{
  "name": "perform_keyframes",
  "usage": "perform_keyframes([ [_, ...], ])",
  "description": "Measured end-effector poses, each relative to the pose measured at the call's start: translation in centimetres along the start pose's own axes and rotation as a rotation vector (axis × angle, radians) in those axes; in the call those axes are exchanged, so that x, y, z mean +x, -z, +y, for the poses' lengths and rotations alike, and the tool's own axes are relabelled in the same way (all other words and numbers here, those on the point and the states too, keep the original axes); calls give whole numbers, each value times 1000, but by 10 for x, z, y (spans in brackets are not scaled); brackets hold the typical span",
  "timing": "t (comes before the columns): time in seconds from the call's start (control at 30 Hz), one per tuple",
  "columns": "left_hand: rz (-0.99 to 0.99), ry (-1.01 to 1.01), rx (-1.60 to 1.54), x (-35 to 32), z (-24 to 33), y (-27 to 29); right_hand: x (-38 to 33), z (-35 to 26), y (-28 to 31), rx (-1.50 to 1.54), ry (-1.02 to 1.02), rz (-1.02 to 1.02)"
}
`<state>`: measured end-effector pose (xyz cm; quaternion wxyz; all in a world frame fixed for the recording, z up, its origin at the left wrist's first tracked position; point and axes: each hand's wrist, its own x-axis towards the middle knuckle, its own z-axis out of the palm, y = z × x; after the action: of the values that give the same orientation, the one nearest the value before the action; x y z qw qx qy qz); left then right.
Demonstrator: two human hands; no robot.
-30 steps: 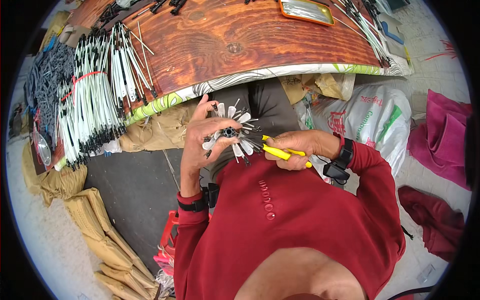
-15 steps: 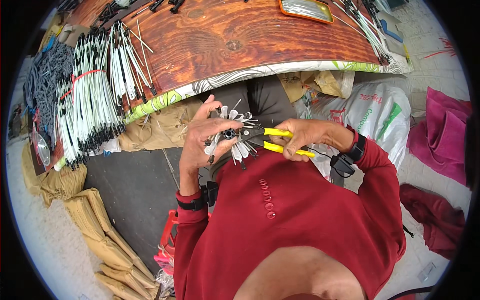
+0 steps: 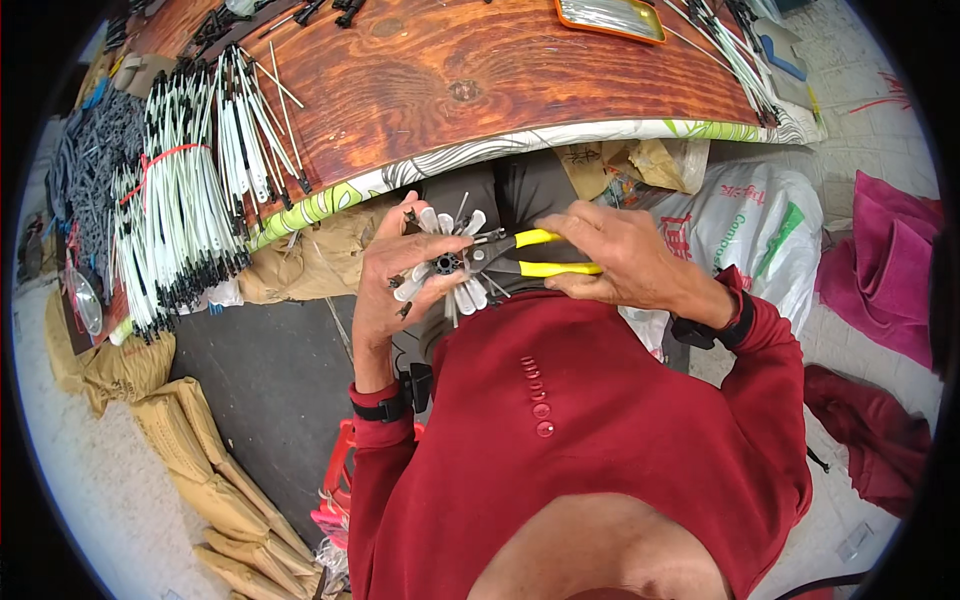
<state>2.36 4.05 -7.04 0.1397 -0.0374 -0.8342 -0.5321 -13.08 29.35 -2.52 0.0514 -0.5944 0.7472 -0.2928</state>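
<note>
My left hand [image 3: 388, 278] grips a black hub with white rods and flat clear-white blades fanning out around it, an umbrella-frame-like part [image 3: 467, 297]. Thumb and fingers pinch it near the round black centre. In my right hand [image 3: 625, 255] is a pair of pliers with yellow handles [image 3: 555, 268], the handles spread apart. The dark jaws reach in among the rods at the hub's right side, close to my left fingertips. Whether the jaws bite on a rod is too small to tell. Both hands are in front of my red top, just below the table edge.
Bundles of white rods with black tips [image 3: 178, 190] lie on the wooden table [image 3: 470, 60] at left, beside a heap of grey parts [image 3: 95, 150]. An orange-rimmed tray [image 3: 612, 18] holds thin metal pins. White plastic bags [image 3: 745, 225] and folded brown sacks [image 3: 200, 470] lie around me.
My right hand has turned over the pliers and moved up, and their handles sit wider and higher. The hub has shifted slightly left in my left hand.
</note>
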Motion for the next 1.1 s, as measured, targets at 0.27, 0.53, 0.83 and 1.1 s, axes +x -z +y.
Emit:
perform_keyframes([
  [0.27, -119, -49, 13, 7, 7, 2, 5, 36, 1, 1325, -901, -1080],
  [0.53, -103, 21, -32, 7, 3, 9, -12, 2, 0, 174, -211, -175],
  [0.83, -121, 33, -54, 9, 9, 8, 4, 45, -7, 1433, -971, -1071],
  [1.1, -50, 30, -8, 2, 1, 9, -4, 20, 4, 704, -478, -618],
])
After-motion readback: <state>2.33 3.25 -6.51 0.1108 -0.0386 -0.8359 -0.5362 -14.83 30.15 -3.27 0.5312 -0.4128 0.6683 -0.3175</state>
